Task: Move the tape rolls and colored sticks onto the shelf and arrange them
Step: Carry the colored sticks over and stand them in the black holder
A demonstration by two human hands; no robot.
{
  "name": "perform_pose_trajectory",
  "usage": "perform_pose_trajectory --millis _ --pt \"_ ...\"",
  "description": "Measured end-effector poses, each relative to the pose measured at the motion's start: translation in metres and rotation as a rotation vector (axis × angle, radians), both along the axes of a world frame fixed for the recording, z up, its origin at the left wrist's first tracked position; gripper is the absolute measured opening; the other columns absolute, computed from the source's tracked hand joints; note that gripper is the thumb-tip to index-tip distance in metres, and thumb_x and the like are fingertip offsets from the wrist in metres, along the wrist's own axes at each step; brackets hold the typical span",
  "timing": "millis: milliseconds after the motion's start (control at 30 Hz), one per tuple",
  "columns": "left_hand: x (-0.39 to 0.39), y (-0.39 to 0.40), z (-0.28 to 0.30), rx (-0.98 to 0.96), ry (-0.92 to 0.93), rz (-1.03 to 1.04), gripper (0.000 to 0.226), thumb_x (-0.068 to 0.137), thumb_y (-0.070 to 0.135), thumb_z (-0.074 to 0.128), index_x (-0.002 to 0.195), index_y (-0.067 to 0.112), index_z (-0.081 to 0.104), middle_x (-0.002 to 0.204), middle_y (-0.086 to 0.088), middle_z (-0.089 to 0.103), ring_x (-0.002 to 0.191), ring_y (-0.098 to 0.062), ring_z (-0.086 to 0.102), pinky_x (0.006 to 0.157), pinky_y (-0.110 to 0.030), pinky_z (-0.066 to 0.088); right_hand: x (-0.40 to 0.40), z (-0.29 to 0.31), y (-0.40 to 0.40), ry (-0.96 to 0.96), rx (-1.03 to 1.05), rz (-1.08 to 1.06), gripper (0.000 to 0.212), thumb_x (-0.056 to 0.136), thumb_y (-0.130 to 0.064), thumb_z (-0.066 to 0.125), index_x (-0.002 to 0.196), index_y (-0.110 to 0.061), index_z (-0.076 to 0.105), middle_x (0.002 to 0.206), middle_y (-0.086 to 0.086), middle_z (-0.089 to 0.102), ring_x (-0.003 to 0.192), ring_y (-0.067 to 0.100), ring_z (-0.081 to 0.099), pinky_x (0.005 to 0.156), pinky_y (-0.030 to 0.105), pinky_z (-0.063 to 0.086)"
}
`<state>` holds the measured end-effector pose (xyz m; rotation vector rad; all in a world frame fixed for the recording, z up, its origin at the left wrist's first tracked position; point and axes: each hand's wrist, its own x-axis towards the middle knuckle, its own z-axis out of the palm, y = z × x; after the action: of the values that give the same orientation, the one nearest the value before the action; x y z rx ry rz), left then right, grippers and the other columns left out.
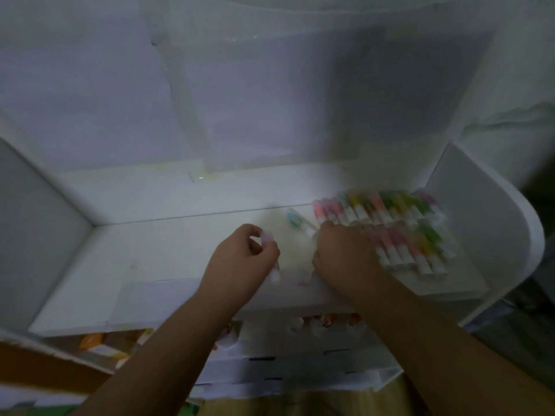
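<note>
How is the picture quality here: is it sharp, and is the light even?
Head view: dim and soft overall; motion blur smears the colored sticks and both hands; a grey shadow falls on the back wall above them; the shelf edges bow from wide-angle distortion.

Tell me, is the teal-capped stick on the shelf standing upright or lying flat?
Lying flat. The teal-capped stick rests lengthwise on the shelf, slanted, just left of the rows of colored sticks.

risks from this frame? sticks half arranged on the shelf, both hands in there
1. The right hand sits against the near row of colored sticks; a nudge may scatter both rows.
2. A teal stick lies loose and askew beside the rows, so it might roll.
3. The left hand pinches a pink stick near the shelf front edge; a slip could drop it off.
</note>
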<state>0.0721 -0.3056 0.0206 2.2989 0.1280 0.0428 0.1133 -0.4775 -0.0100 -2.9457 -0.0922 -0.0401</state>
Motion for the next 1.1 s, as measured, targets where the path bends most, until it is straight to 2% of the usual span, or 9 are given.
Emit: perform_pose_trajectory --millis 167,233,333,500,600,667,800,933,1100 --pt "-0.004 0.006 -0.002 -0.006 0.034 0.002 0.022 0.099 0.046 0.047 0.104 0.028 0.059 0.066 0.013 0.070 0.061 0.003 0.061 0.058 -0.021 0.038 -0.003 0.006 -0.011 0.003 0.158 -0.048 0.020 0.085 -0.027 0.066 0.087 -0.019 0.048 0.065 -0.008 0.040 0.069 0.019 0.052 0.046 0.021 0.023" --pt "-0.005 0.006 -0.006 -0.001 0.049 0.009 0.024 0.099 0.047 0.047 0.106 0.028 0.059 0.066 0.011 0.069 0.062 0.005 0.061 0.057 -0.019 0.037 -0.007 0.009 -0.015 -0.004 0.187 -0.064 0.023 0.085 -0.030 0.065 0.088 -0.019 0.046 0.065 -0.008 0.039 0.067 0.017 0.046 0.046 0.020 0.022" --pt "-0.006 0.005 -0.011 -0.007 0.061 0.011 0.030 0.098 0.049 0.049 0.112 0.025 0.061 0.067 0.009 0.070 0.063 0.005 0.062 0.057 -0.015 0.037 -0.009 0.007 -0.019 -0.015 0.276 -0.066 0.022 0.084 -0.030 0.066 0.088 -0.015 0.051 0.070 -0.003 0.050 0.068 0.016 0.051 0.050 0.023 0.029" --pt "-0.007 0.008 -0.016 0.019 0.067 -0.002 0.028 0.095 0.050 0.055 0.104 0.025 0.064 0.067 0.009 0.067 0.059 0.008 0.059 0.050 -0.009 0.035 -0.014 0.003 -0.019 -0.037 0.358 -0.059 0.025 0.084 -0.037 0.066 0.100 -0.017 0.060 0.082 -0.002 0.060 0.074 0.015 0.053 0.053 0.022 0.030" --pt "-0.010 0.014 -0.018 0.035 0.048 -0.013 0.022 0.095 0.049 0.057 0.090 0.029 0.066 0.068 0.009 0.066 0.062 0.004 0.060 0.054 -0.013 0.037 -0.016 -0.002 -0.018 -0.050 0.450 -0.093 0.045 0.084 -0.039 0.068 0.123 -0.018 0.063 0.094 -0.004 0.067 0.083 0.012 0.055 0.068 0.023 0.037" --pt "-0.013 0.022 -0.020 0.012 0.035 -0.016 0.023 0.094 0.049 0.058 0.084 0.030 0.066 0.067 0.007 0.066 0.062 0.002 0.060 0.056 -0.016 0.039 -0.021 -0.002 -0.016 -0.073 0.514 -0.106 0.049 0.083 -0.039 0.069 0.128 -0.018 0.063 0.092 -0.006 0.068 0.083 0.010 0.059 0.074 0.025 0.044" --pt "-0.024 0.043 -0.024 -0.073 0.023 -0.009 0.028 0.094 0.052 0.057 0.084 0.028 0.068 0.071 0.006 0.069 0.067 -0.002 0.063 0.061 -0.023 0.048 -0.038 0.000 -0.007 -0.119 0.638 -0.116 0.027 0.087 -0.036 0.069 0.110 -0.021 0.071 0.085 -0.013 0.064 0.075 0.004 0.061 0.071 0.025 0.052" --pt "-0.044 0.078 -0.020 -0.126 -0.010 -0.029 0.032 0.093 0.053 0.056 0.082 0.026 0.067 0.073 0.002 0.067 0.067 -0.012 0.062 0.065 -0.033 0.053 -0.066 0.015 0.034 -0.145 0.789 -0.069 0.014 0.091 -0.038 0.067 0.086 -0.025 0.068 0.068 -0.014 0.061 0.057 0.000 0.054 0.051 0.006 0.037" --pt "-0.078 0.130 -0.011 -0.148 -0.078 -0.084 0.021 0.091 0.038 0.065 0.075 0.025 0.063 0.067 0.007 0.064 0.057 -0.006 0.058 0.055 -0.022 0.048 -0.102 0.028 0.103 -0.099 0.893 0.062 0.012 0.089 -0.035 0.068 0.083 -0.025 0.068 0.067 -0.014 0.064 0.054 0.001 0.056 0.053 0.012 0.046"
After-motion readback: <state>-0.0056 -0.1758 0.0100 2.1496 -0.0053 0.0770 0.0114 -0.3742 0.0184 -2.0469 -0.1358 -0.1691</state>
